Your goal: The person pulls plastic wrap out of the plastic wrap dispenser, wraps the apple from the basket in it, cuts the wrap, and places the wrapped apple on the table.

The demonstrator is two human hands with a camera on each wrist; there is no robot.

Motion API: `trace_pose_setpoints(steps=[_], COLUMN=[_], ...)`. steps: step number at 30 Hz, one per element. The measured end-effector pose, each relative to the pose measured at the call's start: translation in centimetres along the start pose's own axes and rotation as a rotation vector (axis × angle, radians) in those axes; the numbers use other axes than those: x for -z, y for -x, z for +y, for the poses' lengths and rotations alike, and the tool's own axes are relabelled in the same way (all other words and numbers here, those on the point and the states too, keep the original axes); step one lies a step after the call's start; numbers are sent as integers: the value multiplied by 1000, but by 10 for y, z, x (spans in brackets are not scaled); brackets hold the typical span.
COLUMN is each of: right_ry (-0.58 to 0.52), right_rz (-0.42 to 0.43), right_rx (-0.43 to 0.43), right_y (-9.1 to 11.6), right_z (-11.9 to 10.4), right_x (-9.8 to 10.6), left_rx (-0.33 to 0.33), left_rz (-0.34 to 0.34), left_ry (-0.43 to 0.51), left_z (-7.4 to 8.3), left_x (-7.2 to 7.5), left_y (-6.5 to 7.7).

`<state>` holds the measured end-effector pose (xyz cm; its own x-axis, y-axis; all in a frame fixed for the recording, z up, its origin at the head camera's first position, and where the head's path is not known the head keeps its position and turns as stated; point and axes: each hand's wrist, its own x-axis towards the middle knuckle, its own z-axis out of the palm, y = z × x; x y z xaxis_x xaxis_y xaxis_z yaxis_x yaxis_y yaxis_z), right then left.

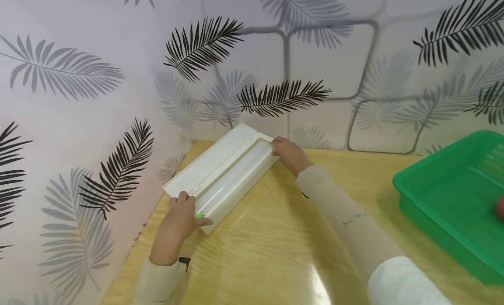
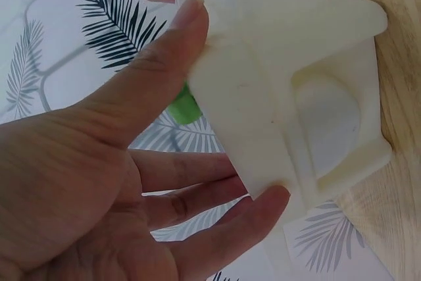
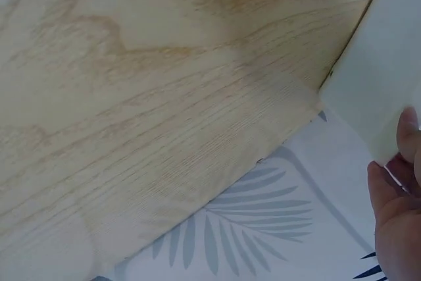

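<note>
A long white box (image 1: 241, 194) lies slantwise on the table near the wall corner, its flat lid (image 1: 210, 160) folded back to the left. Inside is a long pale roll (image 1: 232, 177), apparently cling film. A small green piece (image 1: 200, 215) shows at the box's near end. My left hand (image 1: 179, 222) grips that end; in the left wrist view its thumb and fingertips hold opposite edges of the white end wall (image 2: 243, 90). With thumb and fingers, my right hand (image 1: 291, 156) holds the far end at its corner. The box's underside is hidden.
At the right stands a green plastic basket (image 1: 425, 215), with part of a reddish thing (image 1: 500, 207) at the frame edge. The wood-grain table (image 1: 275, 239) meets leaf-patterned walls (image 1: 315, 64) at the back and left.
</note>
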<state>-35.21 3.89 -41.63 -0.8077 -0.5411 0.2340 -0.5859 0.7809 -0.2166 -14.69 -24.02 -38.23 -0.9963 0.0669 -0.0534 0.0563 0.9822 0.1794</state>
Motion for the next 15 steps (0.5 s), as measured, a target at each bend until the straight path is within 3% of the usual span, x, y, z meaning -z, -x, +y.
trace_pose_setpoints(steps=[7,15], right_ry=[74,142], right_rz=[32,178], right_rx=[-18,19], right_y=[14,57], right_z=[-1,-4], right_x=[-4,-5], left_rx=[-46,-102], left_rz=[7,51], left_ry=[0,19], left_z=[-7,-12], left_x=[1,0], left_y=[1,6])
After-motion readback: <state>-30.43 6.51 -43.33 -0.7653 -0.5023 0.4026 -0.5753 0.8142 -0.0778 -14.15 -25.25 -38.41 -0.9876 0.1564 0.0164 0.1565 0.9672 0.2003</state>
